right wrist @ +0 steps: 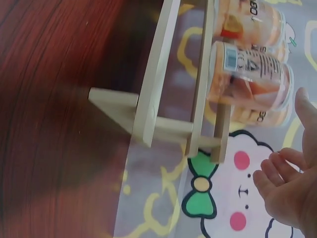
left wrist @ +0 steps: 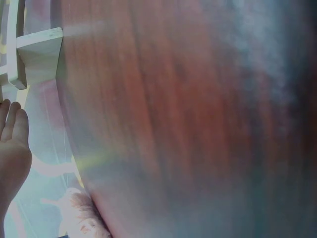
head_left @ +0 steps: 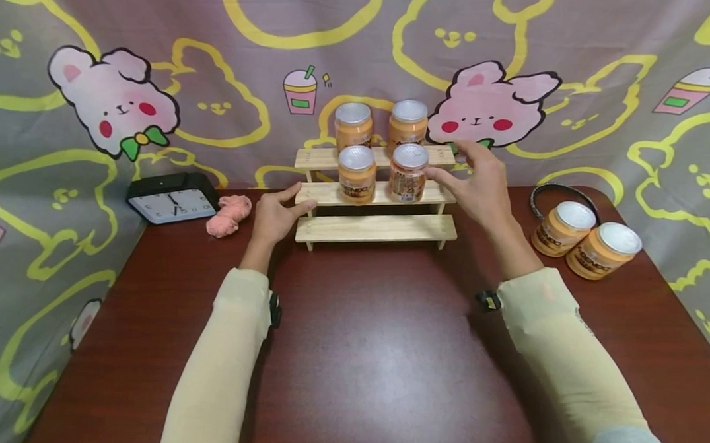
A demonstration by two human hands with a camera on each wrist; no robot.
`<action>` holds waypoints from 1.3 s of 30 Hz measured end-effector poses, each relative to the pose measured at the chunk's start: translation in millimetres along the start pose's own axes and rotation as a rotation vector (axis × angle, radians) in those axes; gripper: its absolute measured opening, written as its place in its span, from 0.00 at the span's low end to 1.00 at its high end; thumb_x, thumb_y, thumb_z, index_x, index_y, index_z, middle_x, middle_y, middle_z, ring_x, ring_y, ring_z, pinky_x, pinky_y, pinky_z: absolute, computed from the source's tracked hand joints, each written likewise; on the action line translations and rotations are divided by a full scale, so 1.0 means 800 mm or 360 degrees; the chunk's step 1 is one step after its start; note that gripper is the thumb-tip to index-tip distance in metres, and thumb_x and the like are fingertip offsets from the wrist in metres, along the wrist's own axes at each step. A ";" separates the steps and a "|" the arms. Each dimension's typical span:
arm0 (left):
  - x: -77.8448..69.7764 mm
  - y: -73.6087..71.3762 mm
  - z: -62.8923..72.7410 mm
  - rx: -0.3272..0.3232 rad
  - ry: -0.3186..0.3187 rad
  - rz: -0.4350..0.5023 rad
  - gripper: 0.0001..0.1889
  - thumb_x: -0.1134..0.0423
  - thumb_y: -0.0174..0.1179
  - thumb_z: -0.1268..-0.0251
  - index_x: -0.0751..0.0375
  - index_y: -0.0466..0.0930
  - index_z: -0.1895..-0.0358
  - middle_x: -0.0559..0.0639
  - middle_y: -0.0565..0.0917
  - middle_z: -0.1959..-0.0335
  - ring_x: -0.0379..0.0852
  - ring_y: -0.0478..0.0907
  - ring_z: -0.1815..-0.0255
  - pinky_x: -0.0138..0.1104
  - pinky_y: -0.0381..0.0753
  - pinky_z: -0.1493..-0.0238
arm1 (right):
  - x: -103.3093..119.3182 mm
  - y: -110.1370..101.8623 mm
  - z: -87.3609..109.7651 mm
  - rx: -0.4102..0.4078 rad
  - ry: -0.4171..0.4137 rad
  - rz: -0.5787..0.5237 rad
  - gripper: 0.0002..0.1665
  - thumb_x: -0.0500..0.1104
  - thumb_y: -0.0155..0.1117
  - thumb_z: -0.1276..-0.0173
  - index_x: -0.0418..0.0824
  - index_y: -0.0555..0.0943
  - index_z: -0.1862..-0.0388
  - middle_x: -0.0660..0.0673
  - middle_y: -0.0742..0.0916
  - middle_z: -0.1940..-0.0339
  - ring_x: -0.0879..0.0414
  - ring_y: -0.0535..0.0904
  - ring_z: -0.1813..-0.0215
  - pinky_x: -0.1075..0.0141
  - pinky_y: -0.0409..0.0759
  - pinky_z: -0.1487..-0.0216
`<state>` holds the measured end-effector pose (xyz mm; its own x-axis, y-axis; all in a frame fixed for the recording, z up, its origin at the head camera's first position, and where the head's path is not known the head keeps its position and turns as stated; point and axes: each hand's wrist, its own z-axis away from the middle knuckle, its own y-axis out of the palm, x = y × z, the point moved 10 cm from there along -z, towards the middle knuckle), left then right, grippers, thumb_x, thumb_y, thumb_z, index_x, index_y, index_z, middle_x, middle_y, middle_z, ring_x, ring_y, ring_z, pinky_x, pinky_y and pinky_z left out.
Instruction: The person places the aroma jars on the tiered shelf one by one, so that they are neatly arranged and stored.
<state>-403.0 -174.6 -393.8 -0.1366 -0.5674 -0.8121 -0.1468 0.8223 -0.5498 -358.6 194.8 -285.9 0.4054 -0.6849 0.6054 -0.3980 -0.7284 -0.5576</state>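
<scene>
A three-tier light wooden shelf (head_left: 376,228) stands on the table. On its middle tier are two orange jars with silver lids: the left jar (head_left: 357,182) shows its front label, while the right jar (head_left: 408,179) shows fine print, with a barcode in the right wrist view. Behind them, on the top tier, are another left jar (head_left: 354,130) and right jar (head_left: 408,128). My left hand (head_left: 274,218) is at the middle tier's left end, thumb and index finger against it; its other fingers look straight. My right hand (head_left: 483,184) is beside the front right jar, thumb close to it, fingers spread.
Two more orange jars, one nearer (head_left: 600,257) and one farther (head_left: 560,233), stand at the right beside a dark ring-shaped band (head_left: 552,188). At the back left are a black-framed clock (head_left: 174,201) and pink yarn (head_left: 228,216). A patterned cloth (head_left: 207,109) hangs behind the table.
</scene>
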 end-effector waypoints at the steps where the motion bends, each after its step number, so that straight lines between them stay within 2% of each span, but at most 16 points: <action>1: 0.000 0.000 -0.001 -0.0002 0.0001 0.0003 0.33 0.48 0.76 0.42 0.56 0.79 0.34 0.58 0.77 0.35 0.54 0.71 0.30 0.45 0.69 0.30 | -0.001 -0.003 0.000 -0.0009 -0.0002 0.0007 0.35 0.48 0.82 0.42 0.33 0.82 0.39 0.34 0.85 0.48 0.43 0.79 0.46 0.47 0.76 0.44; 9: 0.005 0.002 -0.002 0.0019 -0.0033 0.0009 0.34 0.47 0.75 0.42 0.55 0.78 0.33 0.55 0.76 0.33 0.54 0.68 0.28 0.45 0.68 0.29 | -0.013 -0.029 0.009 -0.0028 -0.0034 0.0085 0.37 0.45 0.82 0.42 0.31 0.80 0.37 0.33 0.85 0.43 0.39 0.79 0.41 0.45 0.75 0.40; 14: 0.005 0.000 -0.001 0.0019 -0.0032 0.0012 0.34 0.46 0.75 0.42 0.55 0.78 0.33 0.55 0.76 0.34 0.54 0.68 0.28 0.45 0.68 0.29 | -0.026 -0.048 0.017 -0.0012 0.0000 0.0125 0.39 0.44 0.83 0.43 0.30 0.79 0.36 0.32 0.84 0.42 0.37 0.78 0.39 0.43 0.75 0.39; 21: 0.004 0.000 -0.001 0.0031 -0.0029 0.0002 0.34 0.46 0.75 0.42 0.53 0.78 0.33 0.54 0.76 0.33 0.54 0.68 0.28 0.46 0.69 0.30 | -0.053 -0.078 0.032 0.0017 0.0116 0.0216 0.40 0.46 0.80 0.40 0.34 0.76 0.31 0.33 0.80 0.34 0.37 0.75 0.34 0.40 0.72 0.36; 26: 0.001 -0.001 -0.001 0.0021 0.0002 0.0006 0.34 0.47 0.75 0.42 0.55 0.79 0.34 0.55 0.77 0.34 0.54 0.69 0.29 0.46 0.70 0.31 | -0.075 -0.100 0.041 0.0047 0.0188 0.0291 0.41 0.50 0.79 0.39 0.37 0.76 0.30 0.33 0.79 0.33 0.35 0.74 0.34 0.38 0.71 0.37; 33: 0.000 -0.001 -0.001 0.0018 0.0009 0.0001 0.34 0.46 0.75 0.42 0.56 0.79 0.34 0.54 0.77 0.35 0.54 0.70 0.29 0.46 0.70 0.31 | -0.114 -0.127 0.049 0.0200 0.0315 0.0433 0.42 0.57 0.74 0.34 0.32 0.75 0.31 0.29 0.77 0.33 0.30 0.69 0.31 0.37 0.63 0.32; 39: 0.001 0.001 0.000 0.0032 -0.0012 -0.0001 0.34 0.45 0.75 0.42 0.53 0.79 0.33 0.55 0.77 0.34 0.54 0.69 0.29 0.46 0.70 0.31 | -0.149 -0.148 0.061 0.0278 0.0477 0.0434 0.44 0.60 0.71 0.33 0.33 0.74 0.30 0.28 0.78 0.34 0.30 0.71 0.33 0.35 0.68 0.37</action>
<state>-402.9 -174.8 -395.0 -0.1293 -0.5677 -0.8130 -0.1275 0.8226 -0.5541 -319.9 362.2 -319.5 0.0379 -0.8366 0.5465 -0.3016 -0.5310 -0.7919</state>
